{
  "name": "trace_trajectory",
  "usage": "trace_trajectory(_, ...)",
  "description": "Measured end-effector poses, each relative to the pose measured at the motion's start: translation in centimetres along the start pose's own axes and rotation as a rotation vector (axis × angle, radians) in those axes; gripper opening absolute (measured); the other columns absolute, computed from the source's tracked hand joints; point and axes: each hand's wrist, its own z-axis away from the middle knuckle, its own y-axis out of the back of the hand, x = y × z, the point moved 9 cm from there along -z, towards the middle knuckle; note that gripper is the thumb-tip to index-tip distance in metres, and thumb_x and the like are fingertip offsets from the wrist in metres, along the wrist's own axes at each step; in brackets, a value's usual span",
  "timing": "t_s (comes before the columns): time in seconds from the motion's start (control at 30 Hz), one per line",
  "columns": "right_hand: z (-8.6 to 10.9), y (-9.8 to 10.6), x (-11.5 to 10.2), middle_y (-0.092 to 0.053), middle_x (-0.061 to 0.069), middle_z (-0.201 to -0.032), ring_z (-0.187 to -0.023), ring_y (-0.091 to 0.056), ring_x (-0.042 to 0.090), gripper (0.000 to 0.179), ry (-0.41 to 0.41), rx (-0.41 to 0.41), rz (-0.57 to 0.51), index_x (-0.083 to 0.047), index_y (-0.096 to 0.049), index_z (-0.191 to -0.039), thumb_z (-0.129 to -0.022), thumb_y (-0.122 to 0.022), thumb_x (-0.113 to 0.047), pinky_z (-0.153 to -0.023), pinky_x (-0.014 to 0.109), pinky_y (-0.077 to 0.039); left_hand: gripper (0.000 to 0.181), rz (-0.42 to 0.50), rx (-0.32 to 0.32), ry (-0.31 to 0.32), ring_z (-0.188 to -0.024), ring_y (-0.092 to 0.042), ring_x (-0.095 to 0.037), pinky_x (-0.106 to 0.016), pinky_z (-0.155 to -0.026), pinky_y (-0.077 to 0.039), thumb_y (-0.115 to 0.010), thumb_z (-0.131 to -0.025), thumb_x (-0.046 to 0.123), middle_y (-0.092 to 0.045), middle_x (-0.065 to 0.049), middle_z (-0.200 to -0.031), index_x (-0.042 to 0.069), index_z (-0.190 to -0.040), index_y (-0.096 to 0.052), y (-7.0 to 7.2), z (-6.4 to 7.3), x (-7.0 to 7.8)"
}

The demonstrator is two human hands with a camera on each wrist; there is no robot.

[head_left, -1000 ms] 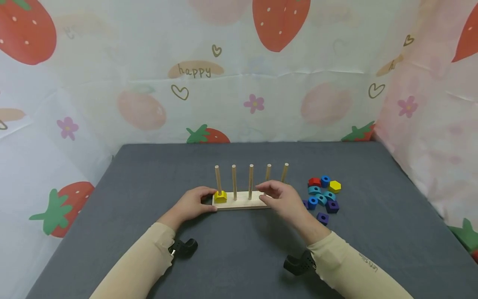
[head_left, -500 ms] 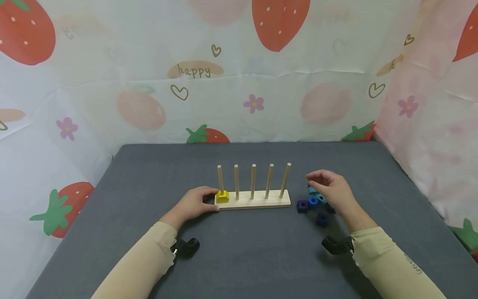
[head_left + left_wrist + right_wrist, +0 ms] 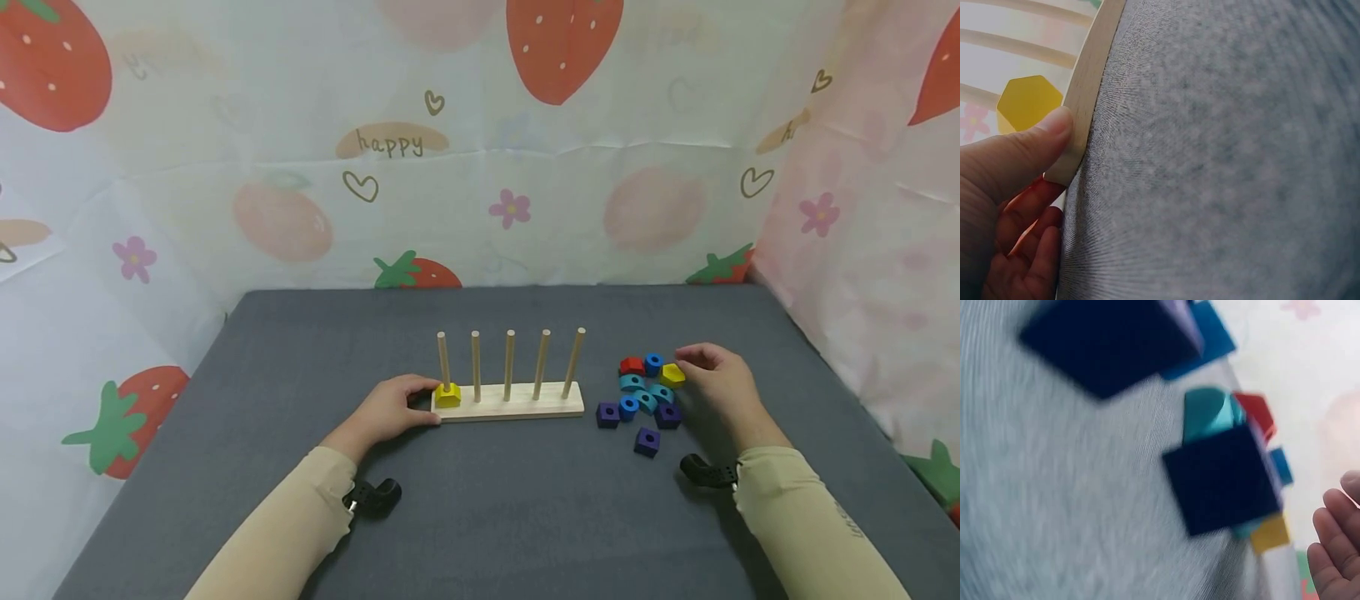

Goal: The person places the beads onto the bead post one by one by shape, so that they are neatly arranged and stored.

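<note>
My left hand point(image 3: 386, 407) grips the left end of a wooden peg board point(image 3: 525, 402), its thumb on the front edge and the other fingers behind. Upright pegs stand in a row along the board. Around the leftmost peg sits a yellow block point(image 3: 447, 396), six-sided in the left wrist view point(image 3: 1030, 103). Over at the right, my right hand point(image 3: 723, 385) has its fingertips right at a loose yellow hexagonal block point(image 3: 672, 376). In the right wrist view, the fingers point(image 3: 1335, 540) are loosely extended, with nothing held between them.
Loose beads lie clustered right of the board: a red one point(image 3: 632, 366), blue ones point(image 3: 628, 407), teal curved ones point(image 3: 632, 382) and purple cubes point(image 3: 647, 442). Grey cloth point(image 3: 487, 517) covers the table. Printed curtains point(image 3: 480, 208) hang behind and at the sides.
My right hand has moved right from the board's right end, across the loose beads, to the yellow hexagonal block. The board has shifted slightly right with my left hand still gripping it.
</note>
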Motion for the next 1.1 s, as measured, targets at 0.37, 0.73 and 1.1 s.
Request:
trace_trajectory(0.37, -0.4, 0.0, 2.0, -0.051, 0.022, -0.124, -0.11, -0.045, 0.036, 0.043, -0.068, -0.028, 0.005, -0.001, -0.052, -0.124, -0.093, -0.051, -0.031, -0.093, 0.051, -0.037, 0.057, 0.01, -0.002, 0.016, -0.112, -0.051, -0.019, -0.04, -0.097, -0.04, -0.077, -0.071, 0.035, -0.058, 0.001, -0.12, 0.018, -0.123, -0.059, -0.1, 0.1, -0.2)
trace_trajectory(0.73, -0.5, -2.0, 2.5, -0.044, 0.026, -0.13, -0.115, -0.043, 0.038, 0.056, -0.047, -0.172, 0.039, 0.0, -0.041, -0.135, -0.09, -0.057, -0.031, -0.094, 0.052, -0.038, 0.058, 0.007, 0.01, 0.002, -0.114, -0.051, -0.019, -0.04, -0.098, -0.04, -0.078, -0.071, 0.034, -0.058, 0.001, -0.121, 0.017, -0.123, -0.059, 0.1, 0.3, 0.1)
trace_trajectory(1.1, -0.7, -2.1, 2.6, -0.048, 0.023, -0.123, -0.108, -0.046, 0.035, 0.048, -0.047, -0.191, 0.076, -0.003, -0.048, -0.128, -0.09, -0.058, -0.031, -0.088, 0.049, -0.042, 0.058, 0.009, 0.006, 0.004, -0.113, -0.051, -0.019, -0.039, -0.097, -0.04, -0.077, -0.071, 0.035, -0.057, 0.0, -0.121, 0.017, -0.123, -0.059, 0.0, 0.2, -0.1)
